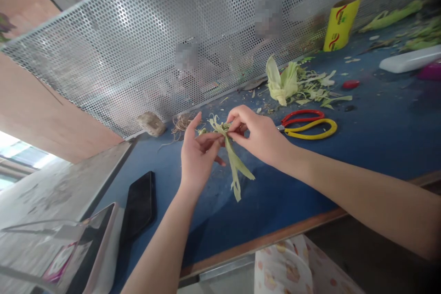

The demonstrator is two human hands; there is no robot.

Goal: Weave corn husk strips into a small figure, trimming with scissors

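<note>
Between my two hands, above the blue tabletop, is a pale green corn husk strip [234, 161], knotted or bunched at its upper end, with two tails hanging down. My left hand [201, 149] pinches the bunched part between thumb and fingertips from the left. From the right, my right hand [253, 131] pinches the same spot with thumb and forefinger. Scissors [310, 125] with one red and one yellow handle lie just behind my right hand, their blades mostly hidden by it. A tangle of brown string [182, 124] lies beyond my left hand.
A perforated metal screen [144, 50] borders the blue table [372, 138]. Along it lie a stone-like lump [151, 124], husk scraps [287, 80] and a yellow tube [342, 23]. A black phone [139, 204] and a pink-edged device [99, 248] sit at left, a white object [409, 59] at right.
</note>
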